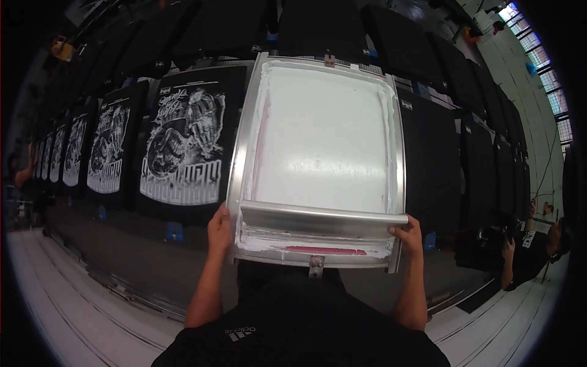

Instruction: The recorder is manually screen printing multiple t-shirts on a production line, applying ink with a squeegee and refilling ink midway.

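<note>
A screen printing frame (pixel 398 153) with silvery metal rails lies in front of me, its mesh (pixel 324 122) coated in white ink, with thick ink along the edges. Across its near part rests a long metal squeegee (pixel 318 219); a reddish strip shows below it. My left hand (pixel 220 229) is closed on the frame's left rail, its fingertips partly hidden. My right hand (pixel 409 235) grips the right rail, with the thumb lying at the squeegee's right end. A metal clamp piece (pixel 316 265) sits at the middle of the near rail.
To the left, black fabric panels (pixel 183 137) carry white printed artwork, in a receding row. Plain black panels (pixel 428 131) lie to the right, others (pixel 321 27) beyond the frame. Another person (pixel 532 260) in black stands at far right; a person's arm (pixel 25 174) shows far left.
</note>
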A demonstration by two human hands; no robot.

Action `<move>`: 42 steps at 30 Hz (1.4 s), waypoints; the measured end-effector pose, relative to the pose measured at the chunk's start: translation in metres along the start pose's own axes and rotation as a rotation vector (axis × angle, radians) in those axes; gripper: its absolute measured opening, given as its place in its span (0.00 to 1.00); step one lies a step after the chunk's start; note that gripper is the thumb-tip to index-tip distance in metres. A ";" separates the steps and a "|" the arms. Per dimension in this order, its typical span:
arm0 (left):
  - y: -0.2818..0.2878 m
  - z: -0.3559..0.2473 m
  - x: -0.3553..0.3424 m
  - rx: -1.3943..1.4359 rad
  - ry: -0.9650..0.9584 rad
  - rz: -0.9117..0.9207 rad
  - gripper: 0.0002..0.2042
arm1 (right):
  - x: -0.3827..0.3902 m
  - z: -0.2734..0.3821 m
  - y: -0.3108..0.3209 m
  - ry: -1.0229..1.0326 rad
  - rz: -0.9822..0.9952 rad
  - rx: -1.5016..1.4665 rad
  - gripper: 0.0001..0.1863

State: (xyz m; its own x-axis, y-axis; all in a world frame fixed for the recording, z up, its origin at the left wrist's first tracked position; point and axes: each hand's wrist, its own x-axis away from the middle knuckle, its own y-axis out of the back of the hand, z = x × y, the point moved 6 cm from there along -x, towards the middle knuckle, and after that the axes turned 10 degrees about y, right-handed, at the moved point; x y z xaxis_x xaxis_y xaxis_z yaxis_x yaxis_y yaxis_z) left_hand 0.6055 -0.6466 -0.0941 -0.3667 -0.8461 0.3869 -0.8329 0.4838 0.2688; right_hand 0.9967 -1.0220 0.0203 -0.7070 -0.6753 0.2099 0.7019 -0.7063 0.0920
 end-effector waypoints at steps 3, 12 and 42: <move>-0.033 -0.020 0.016 0.181 0.064 0.064 0.22 | -0.013 -0.019 0.039 0.000 0.020 0.049 0.19; -0.026 0.019 -0.003 -0.006 0.126 -0.085 0.23 | -0.055 -0.022 0.044 0.018 0.088 0.053 0.17; -0.092 -0.116 0.061 -1.232 -0.515 0.501 0.19 | 0.016 0.015 -0.045 0.460 0.357 1.214 0.15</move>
State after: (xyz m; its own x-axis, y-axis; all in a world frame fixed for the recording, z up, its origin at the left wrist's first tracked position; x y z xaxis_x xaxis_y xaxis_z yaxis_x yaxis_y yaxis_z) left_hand 0.7081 -0.7168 0.0071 -0.8395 -0.3865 0.3819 0.2161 0.4074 0.8873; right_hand 0.9548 -0.9983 0.0337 -0.2672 -0.9601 0.0825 0.3150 -0.0061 0.9491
